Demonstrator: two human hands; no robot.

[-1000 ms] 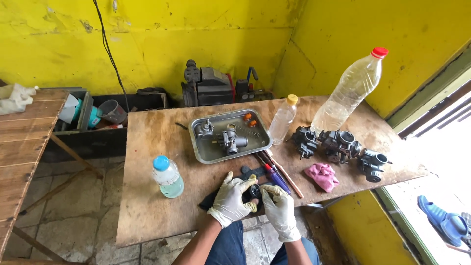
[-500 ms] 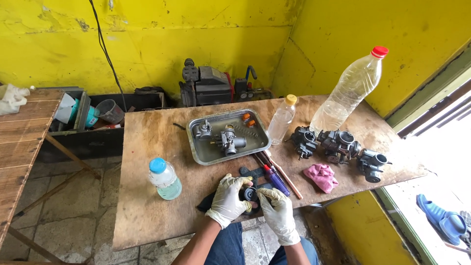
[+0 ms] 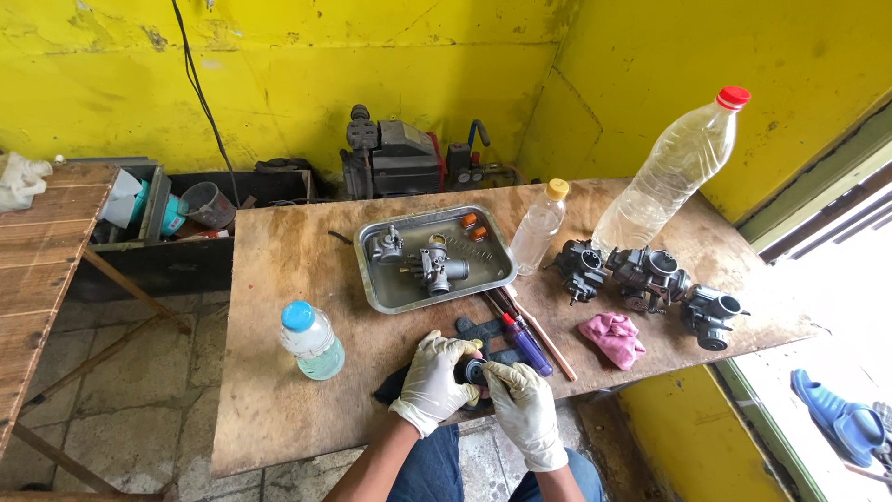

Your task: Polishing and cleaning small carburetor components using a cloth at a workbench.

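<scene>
Both gloved hands met at the near edge of the desk (image 3: 279,279). The left hand (image 3: 433,381) wrapped its fingers shut around a small dark carburettor part (image 3: 472,371); the right hand (image 3: 523,409) pinched its face, seemingly turning something. Steady support over the desk would have guarded against dropped pieces.

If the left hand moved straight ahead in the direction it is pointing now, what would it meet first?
The left hand points up and slightly right, holding a small dark part. Going on, it would probably meet the dark gloves first, then the metal tray; height is unclear.
</scene>
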